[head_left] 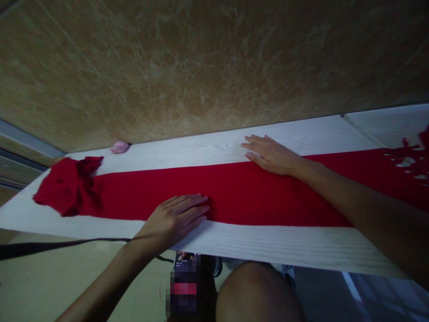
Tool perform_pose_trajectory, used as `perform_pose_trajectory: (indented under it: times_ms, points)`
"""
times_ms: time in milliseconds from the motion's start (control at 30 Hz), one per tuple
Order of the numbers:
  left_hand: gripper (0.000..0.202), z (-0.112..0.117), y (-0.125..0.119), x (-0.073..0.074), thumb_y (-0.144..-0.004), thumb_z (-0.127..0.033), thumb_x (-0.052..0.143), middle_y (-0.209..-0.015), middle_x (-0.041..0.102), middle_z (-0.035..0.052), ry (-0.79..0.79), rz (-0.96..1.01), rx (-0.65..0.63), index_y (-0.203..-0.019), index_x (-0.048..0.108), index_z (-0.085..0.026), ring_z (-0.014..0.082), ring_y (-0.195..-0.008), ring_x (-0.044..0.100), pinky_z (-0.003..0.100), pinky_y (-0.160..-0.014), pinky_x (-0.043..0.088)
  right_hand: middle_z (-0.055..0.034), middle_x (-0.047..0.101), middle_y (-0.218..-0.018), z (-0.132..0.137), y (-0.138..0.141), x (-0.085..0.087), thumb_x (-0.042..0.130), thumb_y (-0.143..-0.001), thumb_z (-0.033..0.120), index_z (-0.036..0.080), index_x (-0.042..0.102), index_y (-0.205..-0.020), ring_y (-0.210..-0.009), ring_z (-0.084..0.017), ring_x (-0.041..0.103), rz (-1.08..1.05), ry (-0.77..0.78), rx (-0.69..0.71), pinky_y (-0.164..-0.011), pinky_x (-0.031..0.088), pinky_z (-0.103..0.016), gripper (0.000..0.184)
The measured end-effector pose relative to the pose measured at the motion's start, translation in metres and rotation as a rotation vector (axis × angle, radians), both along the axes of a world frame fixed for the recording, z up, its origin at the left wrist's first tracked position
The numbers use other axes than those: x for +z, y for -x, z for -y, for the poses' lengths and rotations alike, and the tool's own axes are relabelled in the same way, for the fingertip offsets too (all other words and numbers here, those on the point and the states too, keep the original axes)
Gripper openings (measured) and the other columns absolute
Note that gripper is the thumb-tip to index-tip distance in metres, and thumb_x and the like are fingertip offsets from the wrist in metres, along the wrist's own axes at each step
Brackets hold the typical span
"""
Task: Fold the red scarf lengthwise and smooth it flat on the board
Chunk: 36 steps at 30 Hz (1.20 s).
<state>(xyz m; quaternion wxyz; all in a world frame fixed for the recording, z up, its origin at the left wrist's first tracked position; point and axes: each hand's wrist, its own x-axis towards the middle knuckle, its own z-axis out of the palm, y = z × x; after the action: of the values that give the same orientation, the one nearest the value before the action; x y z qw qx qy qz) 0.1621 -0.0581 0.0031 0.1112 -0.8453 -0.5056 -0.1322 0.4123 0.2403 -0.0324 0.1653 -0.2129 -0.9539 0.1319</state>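
Note:
A long red scarf (pixel 228 192) lies stretched flat along the white wood-grain tabletop (pixel 214 147). Its left end is bunched into a crumpled heap, and fringe shows at its right end. My left hand (pixel 176 214) rests palm down on the near edge of the scarf, fingers extended to the right. Across the far edge lies my right hand (pixel 270 154), its fingers spread partly over the scarf and partly over the bare tabletop. Neither hand grips the cloth.
A small pink lump (pixel 119 147) sits at the back left against the brown marbled wall (pixel 214 67). A dark strap (pixel 63 246) runs below the table's front edge at left. My knee (pixel 256 293) is under the table.

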Motion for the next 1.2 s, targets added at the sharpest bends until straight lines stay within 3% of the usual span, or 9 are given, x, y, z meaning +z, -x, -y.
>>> perform_pose_trajectory:
  times_ms: [100, 233, 400, 567, 933, 1067, 1200]
  points:
    - [0.025, -0.001, -0.003, 0.001, -0.112, -0.023, 0.056, -0.126, 0.083, 0.0052, -0.064, -0.022, -0.05, -0.125, 0.077, -0.019, 0.0182, -0.11, 0.08, 0.034, -0.091, 0.068, -0.0143, 0.042, -0.174, 0.002, 0.001, 0.002, 0.039, -0.113, 0.053, 0.022, 0.058, -0.16, -0.162, -0.035, 0.035, 0.017, 0.003, -0.002, -0.132, 0.025, -0.066, 0.06]
    - [0.021, -0.001, -0.008, 0.003, -0.111, -0.025, 0.06, -0.118, 0.084, 0.0054, -0.084, 0.065, 0.008, -0.121, 0.078, -0.02, 0.0182, -0.1, 0.08, 0.034, -0.085, 0.067, -0.0142, 0.042, -0.174, 0.005, 0.0, 0.005, 0.039, -0.113, 0.053, 0.022, 0.059, -0.16, -0.162, -0.036, 0.036, 0.023, -0.003, 0.003, -0.132, 0.024, -0.068, 0.059]
    - [0.021, 0.01, 0.0, 0.01, -0.11, -0.026, 0.061, -0.103, 0.082, 0.0037, 0.005, 0.16, 0.021, -0.109, 0.082, -0.022, 0.0136, -0.087, 0.077, 0.026, -0.079, 0.064, -0.0144, 0.043, -0.173, 0.008, -0.002, 0.007, 0.039, -0.112, 0.052, 0.021, 0.059, -0.159, -0.161, -0.036, 0.037, 0.03, -0.012, 0.007, -0.132, 0.025, -0.068, 0.059]
    - [0.026, 0.016, 0.006, 0.014, -0.113, -0.029, 0.058, -0.101, 0.08, 0.0043, 0.066, 0.134, 0.0, -0.112, 0.082, -0.02, 0.0123, -0.087, 0.077, 0.023, -0.078, 0.062, -0.0157, 0.043, -0.173, 0.006, -0.003, 0.006, 0.038, -0.112, 0.052, 0.019, 0.059, -0.159, -0.161, -0.038, 0.037, 0.044, -0.01, 0.011, -0.131, 0.025, -0.07, 0.061]
    - [0.02, 0.016, 0.0, 0.018, -0.11, -0.02, 0.057, -0.098, 0.08, 0.003, -0.029, -0.073, -0.056, -0.105, 0.076, -0.018, 0.0154, -0.082, 0.074, 0.028, -0.07, 0.061, -0.0118, 0.043, -0.174, 0.004, -0.003, 0.005, 0.038, -0.112, 0.055, 0.026, 0.059, -0.159, -0.161, -0.036, 0.038, 0.055, 0.001, 0.009, -0.131, 0.026, -0.069, 0.06]
    - [0.016, 0.017, -0.004, 0.013, -0.109, -0.018, 0.059, -0.096, 0.081, 0.003, -0.094, -0.077, 0.002, -0.103, 0.073, -0.016, 0.017, -0.079, 0.074, 0.031, -0.069, 0.063, -0.011, 0.043, -0.174, 0.002, -0.003, 0.004, 0.037, -0.112, 0.057, 0.027, 0.058, -0.16, -0.161, -0.037, 0.038, 0.056, -0.007, 0.007, -0.13, 0.027, -0.07, 0.061]
    - [0.017, 0.018, -0.012, 0.006, -0.111, -0.017, 0.055, -0.098, 0.081, 0.0041, -0.151, 0.002, 0.099, -0.105, 0.071, -0.015, 0.0144, -0.081, 0.076, 0.026, -0.074, 0.064, -0.0129, 0.044, -0.173, 0.001, -0.002, 0.003, 0.037, -0.111, 0.057, 0.025, 0.059, -0.159, -0.16, -0.039, 0.039, 0.058, -0.012, 0.012, -0.128, 0.029, -0.073, 0.062]
